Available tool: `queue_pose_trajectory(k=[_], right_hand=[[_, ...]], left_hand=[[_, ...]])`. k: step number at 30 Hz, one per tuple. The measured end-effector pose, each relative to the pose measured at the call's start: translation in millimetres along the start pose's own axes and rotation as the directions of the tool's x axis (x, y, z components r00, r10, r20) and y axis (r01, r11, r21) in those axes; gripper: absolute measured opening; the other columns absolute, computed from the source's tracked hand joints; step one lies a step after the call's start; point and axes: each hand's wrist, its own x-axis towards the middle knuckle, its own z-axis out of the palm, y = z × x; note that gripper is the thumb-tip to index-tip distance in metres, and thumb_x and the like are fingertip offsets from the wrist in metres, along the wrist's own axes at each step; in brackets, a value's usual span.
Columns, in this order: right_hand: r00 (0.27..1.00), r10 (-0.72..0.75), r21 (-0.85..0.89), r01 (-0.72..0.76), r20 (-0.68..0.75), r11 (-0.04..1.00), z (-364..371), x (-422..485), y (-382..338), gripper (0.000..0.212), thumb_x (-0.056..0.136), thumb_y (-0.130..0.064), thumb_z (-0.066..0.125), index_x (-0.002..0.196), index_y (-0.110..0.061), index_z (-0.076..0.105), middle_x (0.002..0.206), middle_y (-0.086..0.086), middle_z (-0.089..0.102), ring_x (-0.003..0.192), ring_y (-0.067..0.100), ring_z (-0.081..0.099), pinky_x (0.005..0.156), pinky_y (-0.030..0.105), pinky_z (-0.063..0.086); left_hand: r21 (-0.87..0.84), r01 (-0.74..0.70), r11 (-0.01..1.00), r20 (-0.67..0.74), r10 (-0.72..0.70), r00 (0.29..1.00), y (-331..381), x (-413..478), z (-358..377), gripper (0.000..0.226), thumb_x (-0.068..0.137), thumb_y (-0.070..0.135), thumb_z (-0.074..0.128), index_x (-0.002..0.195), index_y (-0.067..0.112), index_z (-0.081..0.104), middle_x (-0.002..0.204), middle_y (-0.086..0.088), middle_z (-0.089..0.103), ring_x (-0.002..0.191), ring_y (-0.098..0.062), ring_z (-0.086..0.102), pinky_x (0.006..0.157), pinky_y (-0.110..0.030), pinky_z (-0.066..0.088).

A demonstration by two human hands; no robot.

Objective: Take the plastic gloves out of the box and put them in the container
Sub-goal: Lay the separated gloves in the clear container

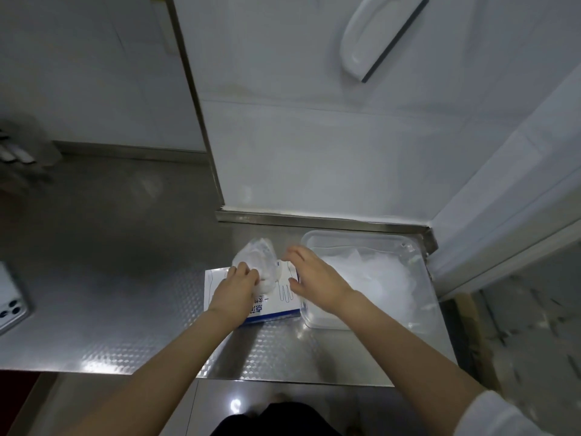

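Gloves (258,258) of thin clear plastic are bunching in a crumpled wad over the far half of the box (284,289), sticking out past the far side of the left hand (239,286). That hand is curling its fingers round the near part of the wad and gripping it, knuckles facing up, directly above the box top. The box, white with a blue front, is lying flat on the steel counter (125,294), its right edge just beside the container (361,238). The right hand (316,278) is hovering just right of the wad, over the seam between box and container, fingers spread and loosely bent, holding nothing; whether its fingertips are touching the wad is unclear. The clear container is holding a heap of gloves (380,278). A phone (11,298) is lying at the left edge of the counter.
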Motion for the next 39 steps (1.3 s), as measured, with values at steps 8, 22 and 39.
queue_pose_trajectory(k=[8, 22, 39], right_hand=[[0.925, 0.38, 0.073, -0.38, 0.019, 0.922, 15, -14, -20, 0.07, 0.093, -0.017, 0.053, 0.149, -0.016, 0.011, 0.144, 0.009, 0.035, 0.111, 0.031, 0.055, 0.086, 0.035, 0.046], [0.964, 0.178, -0.071, -0.195, -0.196, 0.978, 14, 12, -16, 0.063, 0.087, 0.007, 0.046, 0.145, -0.008, 0.026, 0.148, 0.011, 0.029, 0.133, 0.026, 0.034, 0.105, 0.028, 0.03], [0.913, 0.387, 0.099, -0.377, -0.127, 0.921, 49, 34, -41, 0.048, 0.098, -0.022, 0.048, 0.139, -0.009, 0.028, 0.133, 0.01, 0.038, 0.099, 0.024, 0.059, 0.076, 0.029, 0.049]], left_hand=[[0.016, -0.04, 0.999, 0.004, 0.04, 0.999, -3, 0, 0, 0.027, 0.094, 0.017, 0.049, 0.121, 0.014, 0.046, 0.129, -0.006, 0.04, 0.118, -0.021, 0.04, 0.09, -0.03, 0.043], [-0.08, -0.118, 0.99, -0.061, 0.113, 0.992, -11, -2, -1, 0.024, 0.096, 0.017, 0.047, 0.119, 0.015, 0.051, 0.126, -0.003, 0.043, 0.116, -0.019, 0.041, 0.091, -0.028, 0.04], [-0.176, -0.088, 0.98, -0.021, 0.085, 0.996, -30, -23, 3, 0.042, 0.091, 0.033, 0.055, 0.13, 0.023, 0.044, 0.135, 0.006, 0.041, 0.119, -0.015, 0.041, 0.094, -0.027, 0.035]])
